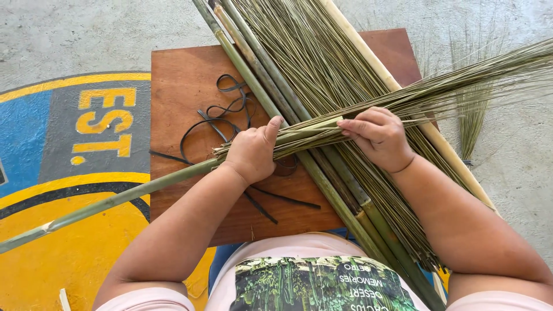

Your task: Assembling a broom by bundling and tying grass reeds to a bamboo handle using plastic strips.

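A concrete floor (69, 34) fills the scene, grey at the far side and painted blue, yellow and black at the near left. On it lies a brown wooden board (184, 80), straight in front of the person. Over the board's right half rests a large pile of long green stalks and thin fronds (322, 63), running from the far middle down to the near right, with a pale bamboo pole (403, 98) along its right edge.

Across this pile the person holds one long green frond stalk (115, 201). Its thick bare end reaches to the near left over the painted floor, and its fine leaf ribs (495, 69) fan out to the far right. The left hand (252, 152) is clamped round the stalk where the ribs begin, thumb on top. The right hand (377, 135) presses down on the gathered ribs just to the right, fingers together and curled over them.

The stalk looks light but long and springy, likely stiff at the thick end and whippy toward the tips; the ribs seem thin and prone to snapping or splaying, so a hold near their base would probably steady them best.

Thin dark straps (222, 115) lie looped on the board, just left of the left hand.
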